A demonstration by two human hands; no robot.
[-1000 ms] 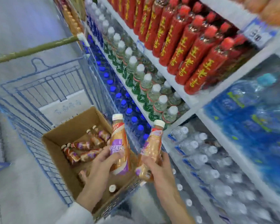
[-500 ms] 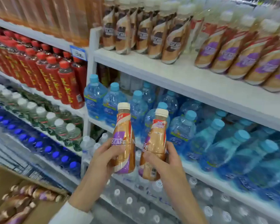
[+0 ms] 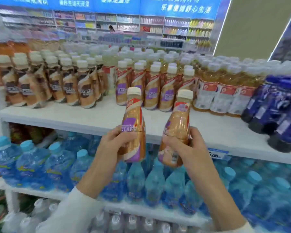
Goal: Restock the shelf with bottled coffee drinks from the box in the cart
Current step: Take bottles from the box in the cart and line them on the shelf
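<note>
While both bottles hang before the shelf: the step in hand is, as I judge, bringing two coffee drinks to their row; neither is set down yet
Left hand (image 3: 114, 145): its fingers and thumb curl round the lower half of the left bottle (image 3: 133, 125)
Right hand (image 3: 188, 148): it wraps the lower half of the right bottle (image 3: 177, 125), thumb across the label
Left bottle, axis: long axis nearly vertical, white cap up, base down, purple label facing the camera
Right bottle, axis: long axis tilted, cap leaning up and to the right, base toward the left, label turned partly aside
Place of both bottles: in the air in front of the shelf (image 3: 91, 115) edge, above the water bottles (image 3: 57, 165), apart from each other
Purple-label row (image 3: 151, 93): the same kind of drink, upright, just behind the held ones, between the brown-label row (image 3: 71, 88) and the tea bottles (image 3: 220, 91)
Next move: it probably calls for reaching forward over the bare front strip, making the right bottle upright, and standing both bases flat in front of the purple-label row, labels outward
Box and cart: not in view
</note>
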